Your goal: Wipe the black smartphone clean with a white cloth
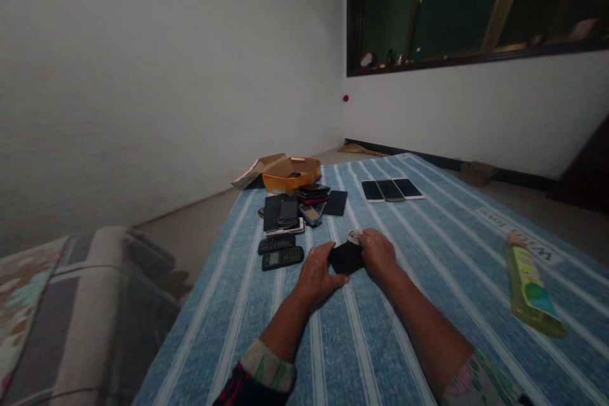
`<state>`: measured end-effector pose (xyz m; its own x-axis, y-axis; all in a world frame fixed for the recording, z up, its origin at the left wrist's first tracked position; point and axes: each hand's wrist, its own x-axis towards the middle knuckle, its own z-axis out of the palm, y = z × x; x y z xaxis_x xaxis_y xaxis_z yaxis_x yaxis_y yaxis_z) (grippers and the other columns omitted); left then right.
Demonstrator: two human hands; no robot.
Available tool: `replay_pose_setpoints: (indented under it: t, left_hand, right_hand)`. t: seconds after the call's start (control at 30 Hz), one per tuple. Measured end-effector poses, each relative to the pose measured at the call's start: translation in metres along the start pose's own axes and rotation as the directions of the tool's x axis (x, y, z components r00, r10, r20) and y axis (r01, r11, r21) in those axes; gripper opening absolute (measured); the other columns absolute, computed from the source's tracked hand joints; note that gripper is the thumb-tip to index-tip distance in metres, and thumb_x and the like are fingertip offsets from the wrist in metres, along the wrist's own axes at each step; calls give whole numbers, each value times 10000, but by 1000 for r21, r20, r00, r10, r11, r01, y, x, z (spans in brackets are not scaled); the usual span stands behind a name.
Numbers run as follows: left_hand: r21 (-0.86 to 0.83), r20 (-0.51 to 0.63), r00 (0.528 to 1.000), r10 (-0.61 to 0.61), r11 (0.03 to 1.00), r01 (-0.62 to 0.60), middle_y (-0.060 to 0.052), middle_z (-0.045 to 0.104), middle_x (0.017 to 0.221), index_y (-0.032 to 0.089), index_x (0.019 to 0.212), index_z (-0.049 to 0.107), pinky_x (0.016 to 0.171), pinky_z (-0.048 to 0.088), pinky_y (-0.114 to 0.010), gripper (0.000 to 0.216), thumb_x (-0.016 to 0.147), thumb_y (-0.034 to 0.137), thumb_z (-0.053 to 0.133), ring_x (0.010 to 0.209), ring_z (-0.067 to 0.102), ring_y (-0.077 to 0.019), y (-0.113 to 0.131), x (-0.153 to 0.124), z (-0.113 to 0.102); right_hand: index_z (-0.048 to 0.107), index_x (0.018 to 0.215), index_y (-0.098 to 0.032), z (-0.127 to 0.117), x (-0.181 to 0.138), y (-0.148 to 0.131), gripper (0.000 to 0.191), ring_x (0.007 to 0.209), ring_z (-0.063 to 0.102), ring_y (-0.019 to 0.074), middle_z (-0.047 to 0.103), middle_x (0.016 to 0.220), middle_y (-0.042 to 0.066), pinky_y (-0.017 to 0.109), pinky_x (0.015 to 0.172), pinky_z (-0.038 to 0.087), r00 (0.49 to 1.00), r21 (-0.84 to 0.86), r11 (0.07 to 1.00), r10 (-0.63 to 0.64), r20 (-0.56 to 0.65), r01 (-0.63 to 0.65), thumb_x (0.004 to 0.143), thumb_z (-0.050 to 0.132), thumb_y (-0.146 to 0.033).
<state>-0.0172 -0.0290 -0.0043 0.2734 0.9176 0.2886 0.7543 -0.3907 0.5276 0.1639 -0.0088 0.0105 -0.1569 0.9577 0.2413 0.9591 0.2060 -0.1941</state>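
three phones (391, 190) lie side by side in a row on the striped cloth (380, 361), screens up, well apart from the other devices; judged by that layout, these appear to have been dealt with. one dark flat device (346, 258) is in hand, near the middle of the cloth, and appears partway through handling. judged left over is the mixed heap of phones (288, 210) on the left, with two keypad phones (282, 257) just on the near side of it and a black slab (336, 203) just beside its right edge; the exact count in the heap cannot be told, as pieces overlap. an open orange box (285, 184) stands beyond the heap, a dark item visible inside. a bottle (533, 292) of yellowish liquid lies on its side at far right. as to pose: both forearms reach forward from the near edge and converge on the device. the left hand (316, 271) grips its left side narrowly, thumb at the near edge, fingers curled at the far left corner. the right hand (379, 255) is at the far right corner, knuckles up, fingers closed over a pale wad (353, 236) set against the far edge. whether the device rests on the cloth or is slightly raised cannot be determined.
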Motion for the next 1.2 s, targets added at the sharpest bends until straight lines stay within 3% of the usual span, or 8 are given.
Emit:
replay_pose_setpoints:
  t: [0.17,0.37,0.53,0.73,1.2]
  left_hand:
    - [-7,-9,1000,8,1000,-8,-141,632,1224,140,1287,536,964,470,-479,805,555,262,847,1108,582,-339,-1,0,1]
    - [-37,-16,1000,6,999,-7,-93,655,1181,187,1279,533,958,471,-478,768,569,235,821,1099,585,-324,1,0,0]
    - [-68,-34,999,2,998,-5,-132,611,1257,162,1350,470,998,447,-502,884,544,246,823,1139,571,-342,-2,1,1]
    - [-53,-48,998,31,998,-34,-152,594,1285,148,1345,475,1014,448,-498,818,585,229,766,1170,561,-347,-5,0,3]
    - [-67,-55,996,75,995,-78,-160,584,1297,154,1349,450,1028,440,-507,776,633,223,743,1191,552,-338,-10,-4,7]
  right_hand:
    - [692,1011,-135,-2,-2,-1,300,980,563,207,651,992,112,276,789,353,1000,0,1000,-14,24,14,888,431,-53]
    - [691,1002,-141,-1,-9,-23,255,1000,548,201,650,997,101,273,834,357,980,33,982,-189,61,187,898,464,-89]
    - [686,1035,-123,0,-9,-31,249,975,550,213,649,980,113,295,829,378,959,49,961,-275,73,272,907,473,-120]
    - [685,1030,-124,1,-17,-34,245,995,545,220,653,998,104,307,880,381,928,48,931,-364,75,361,927,463,-135]
    - [675,1071,-101,7,-13,-41,261,1011,556,241,660,1017,122,342,940,398,891,35,892,-452,43,450,920,461,-106]
